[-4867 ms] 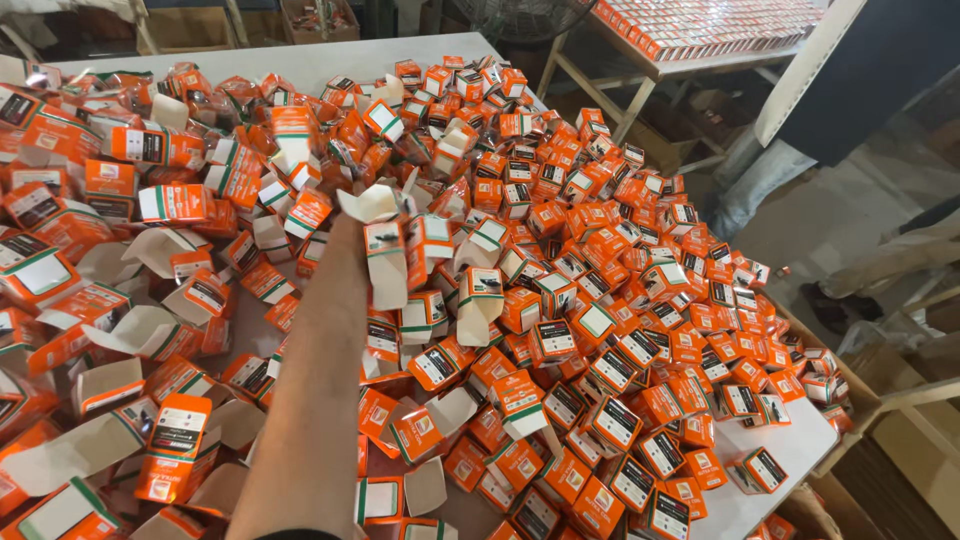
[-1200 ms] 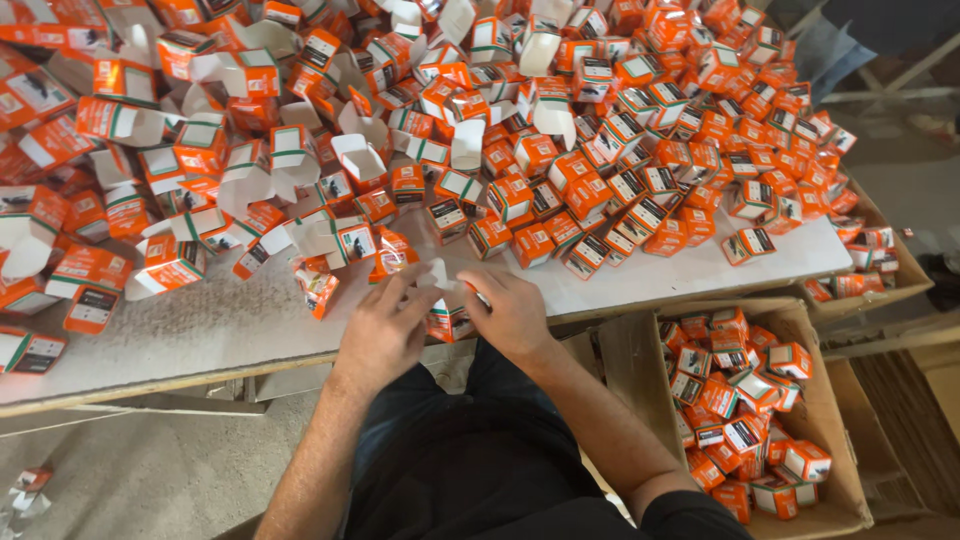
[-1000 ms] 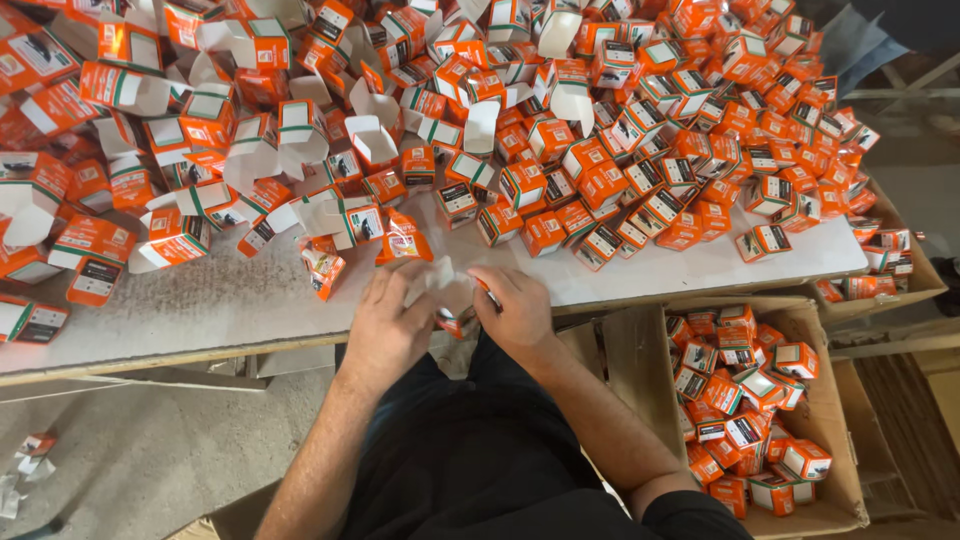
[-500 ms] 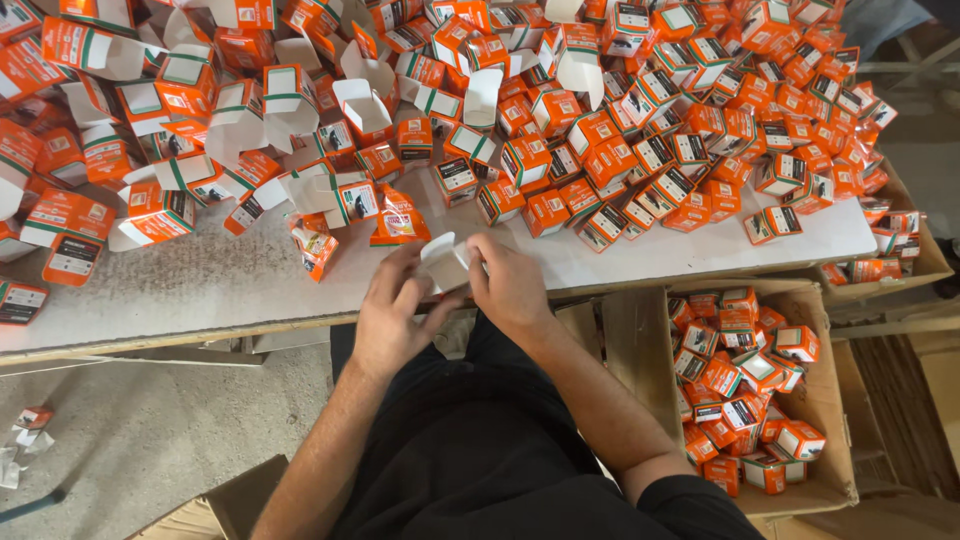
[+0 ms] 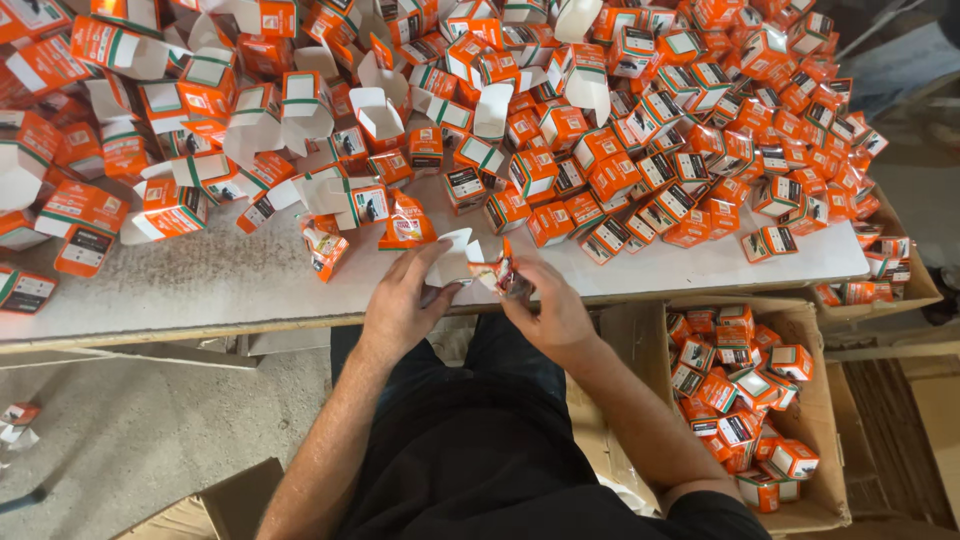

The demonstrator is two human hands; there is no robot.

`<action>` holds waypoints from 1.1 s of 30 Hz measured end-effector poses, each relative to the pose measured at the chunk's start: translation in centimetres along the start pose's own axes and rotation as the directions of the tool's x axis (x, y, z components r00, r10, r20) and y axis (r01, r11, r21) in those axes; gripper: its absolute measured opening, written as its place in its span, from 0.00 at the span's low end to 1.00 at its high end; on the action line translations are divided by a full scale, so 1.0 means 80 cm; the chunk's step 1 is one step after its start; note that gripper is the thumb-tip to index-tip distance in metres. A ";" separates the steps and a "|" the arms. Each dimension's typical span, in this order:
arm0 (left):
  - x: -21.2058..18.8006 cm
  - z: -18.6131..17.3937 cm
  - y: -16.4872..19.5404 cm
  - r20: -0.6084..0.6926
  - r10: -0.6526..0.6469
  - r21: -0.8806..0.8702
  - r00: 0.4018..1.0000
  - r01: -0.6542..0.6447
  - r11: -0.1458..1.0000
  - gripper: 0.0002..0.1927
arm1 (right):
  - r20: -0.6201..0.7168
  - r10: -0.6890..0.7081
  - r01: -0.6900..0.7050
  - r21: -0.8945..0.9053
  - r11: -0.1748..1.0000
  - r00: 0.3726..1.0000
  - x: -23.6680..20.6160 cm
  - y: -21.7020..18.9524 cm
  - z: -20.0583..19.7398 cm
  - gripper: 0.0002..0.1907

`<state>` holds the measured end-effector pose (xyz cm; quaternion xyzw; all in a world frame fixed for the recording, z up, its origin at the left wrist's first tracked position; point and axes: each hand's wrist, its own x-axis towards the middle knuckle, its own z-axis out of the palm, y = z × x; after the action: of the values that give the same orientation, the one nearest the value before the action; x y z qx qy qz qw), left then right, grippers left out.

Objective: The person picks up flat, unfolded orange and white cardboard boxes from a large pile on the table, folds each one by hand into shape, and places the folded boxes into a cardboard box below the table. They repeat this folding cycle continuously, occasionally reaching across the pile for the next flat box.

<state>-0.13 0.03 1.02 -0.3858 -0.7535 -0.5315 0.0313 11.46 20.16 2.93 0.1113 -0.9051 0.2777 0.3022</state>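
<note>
At the near edge of the desk [image 5: 200,290], the left hand [image 5: 405,305] is closed around a small open carton [image 5: 452,262] whose white inner flaps face up, and just beside it the right hand [image 5: 545,305] pinches a small packet [image 5: 497,272]; the fingers cover most of the packet, so its shape is hard to make out. Behind the hands, a heap of orange cartons [image 5: 560,130] covers the desk and is cut off by the top and left frame edges. At far right, below desk level, a cardboard box [image 5: 830,420] holds more orange cartons, its lower corner cut off.
</note>
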 end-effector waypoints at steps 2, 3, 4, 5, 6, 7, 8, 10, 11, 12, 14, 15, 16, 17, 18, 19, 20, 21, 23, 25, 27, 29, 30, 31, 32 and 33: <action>0.001 0.000 0.001 0.046 -0.082 -0.014 0.996 0.083 0.996 0.35 | 0.083 -0.046 0.057 -0.140 0.989 0.996 0.013 -0.010 -0.005 0.26; 0.001 0.000 0.001 0.041 -0.058 -0.002 0.997 0.058 0.998 0.36 | 0.173 -0.024 0.063 -0.222 0.973 0.985 0.023 -0.018 -0.006 0.25; 0.001 0.000 0.000 0.037 -0.032 0.011 0.999 0.032 0.999 0.37 | 0.258 0.006 0.075 -0.303 0.950 0.966 0.032 -0.025 -0.007 0.23; 0.001 0.000 0.000 0.033 -0.005 0.024 0.999 0.004 1.000 0.38 | 0.281 -0.063 0.159 -0.333 0.930 0.958 0.042 -0.031 -0.009 0.24; 0.000 0.000 -0.001 0.021 0.035 0.023 0.999 -0.035 0.999 0.37 | 0.308 -0.130 0.242 -0.361 0.901 0.943 0.051 -0.036 -0.011 0.26; 0.000 0.001 -0.003 0.007 0.071 0.020 0.997 -0.071 0.997 0.37 | 0.340 -0.193 0.324 -0.385 0.864 0.920 0.058 -0.040 -0.015 0.27; 0.000 0.002 -0.004 -0.008 0.104 0.017 0.995 -0.104 0.994 0.36 | 0.330 -0.207 0.313 -0.312 0.897 0.921 0.063 -0.041 -0.018 0.25; -0.001 0.003 -0.006 -0.011 0.134 0.115 0.991 -0.132 0.985 0.36 | 0.308 -0.227 0.285 -0.159 0.945 0.924 0.070 -0.038 -0.025 0.23; -0.001 0.004 -0.007 -0.012 0.152 0.163 0.988 -0.148 0.975 0.36 | 0.352 -0.177 0.238 -0.140 0.961 0.919 0.072 -0.034 -0.025 0.20; -0.001 0.005 -0.007 -0.005 0.159 0.180 0.987 -0.155 0.971 0.34 | 0.395 -0.127 0.190 -0.123 0.974 0.910 0.074 -0.030 -0.023 0.18; -0.001 0.006 -0.007 0.014 0.170 0.214 0.985 -0.169 0.962 0.30 | 0.388 -0.063 0.086 -0.042 0.995 0.920 0.075 -0.021 -0.015 0.15; -0.001 0.006 -0.007 0.007 0.170 0.210 0.985 -0.168 0.963 0.30 | 0.339 -0.047 0.040 0.027 0.999 0.940 0.077 -0.015 -0.010 0.14; -0.001 0.007 -0.006 -0.001 0.172 0.207 0.985 -0.168 0.964 0.30 | 0.289 -0.029 0.000 0.098 0.995 0.957 0.078 -0.010 -0.004 0.14; -0.001 0.007 -0.005 -0.011 0.176 0.204 0.984 -0.170 0.964 0.30 | 0.263 -0.022 0.000 0.082 0.997 0.965 0.078 -0.006 0.002 0.13; -0.001 0.007 -0.004 -0.021 0.167 0.183 0.986 -0.160 0.970 0.32 | 0.238 -0.013 -0.004 0.068 0.998 0.971 0.077 -0.004 0.006 0.12; -0.001 0.007 -0.004 -0.028 0.152 0.160 0.988 -0.145 0.976 0.35 | 0.217 0.000 -0.013 0.056 0.998 0.976 0.075 -0.003 0.011 0.11; -0.001 0.008 -0.003 -0.031 0.135 0.136 0.990 -0.130 0.982 0.37 | 0.180 -0.033 0.023 0.058 0.998 0.983 0.072 -0.003 0.015 0.11; -0.001 0.007 -0.003 -0.027 0.137 0.136 0.990 -0.132 0.982 0.38 | 0.142 -0.065 0.057 0.059 0.997 0.988 0.069 -0.004 0.018 0.10; -0.002 0.007 -0.002 -0.027 0.145 0.139 0.989 -0.140 0.980 0.39 | 0.093 -0.078 0.070 0.078 0.994 0.993 0.066 -0.004 0.022 0.10; -0.002 0.007 -0.003 -0.016 0.131 0.163 0.991 -0.127 0.978 0.38 | 0.081 -0.029 0.019 0.122 0.992 0.996 0.064 -0.005 0.026 0.10; -0.003 0.007 -0.002 -0.008 0.112 0.162 0.994 -0.109 0.981 0.37 | 0.106 0.012 -0.020 0.080 0.997 0.994 0.066 -0.002 0.029 0.08; -0.004 0.007 -0.002 0.001 0.089 0.138 0.996 -0.088 0.987 0.36 | 0.087 -0.024 0.023 0.016 1.000 0.996 0.067 0.000 0.032 0.08; -0.004 0.007 -0.001 -0.016 0.124 0.166 0.992 -0.120 0.979 0.36 | 0.059 -0.085 0.087 -0.031 0.996 0.995 0.068 0.001 0.033 0.08; -0.005 0.007 -0.001 -0.034 0.160 0.195 0.987 -0.151 0.969 0.36 | 0.034 -0.148 0.150 -0.078 0.986 0.988 0.067 0.002 0.034 0.09; -0.006 0.008 0.000 -0.051 0.196 0.225 0.979 -0.180 0.958 0.36 | 0.046 -0.135 0.139 -0.100 0.985 0.990 0.066 0.002 0.035 0.09; -0.006 0.008 0.000 -0.058 0.187 0.210 0.981 -0.171 0.963 0.34 | 0.057 -0.121 0.127 -0.121 0.984 0.991 0.065 0.002 0.035 0.09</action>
<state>0.46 0.27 0.54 -0.4263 -0.7642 -0.4609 0.1476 5.92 18.54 4.16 0.1552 -0.9192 0.1985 0.3027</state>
